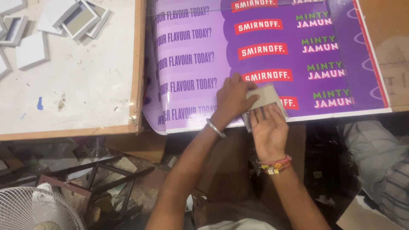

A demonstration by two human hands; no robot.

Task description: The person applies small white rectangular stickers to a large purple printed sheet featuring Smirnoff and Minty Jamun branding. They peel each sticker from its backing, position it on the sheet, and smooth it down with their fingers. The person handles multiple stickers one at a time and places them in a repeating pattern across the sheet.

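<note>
Purple printed sheet (272, 64) covers most of the bench, its near edge lying just past the bench lip, with a curled loose corner at the left. Beside it, a white board (72, 81) carries a scatter of small grey-and-white blocks (81, 19) — well apart from the hands. A white fan (36, 211) stands low on the floor. At the sheet's near edge lies a small grey card (266, 99). The left hand (232, 100) presses on its left side, fingers together and curled over it; the right hand (267, 130) lies flat under its near end, palm up, fingers spread. With the card overhanging the edge, uneven pressure could tip it off — or crease the sheet beneath.
</note>
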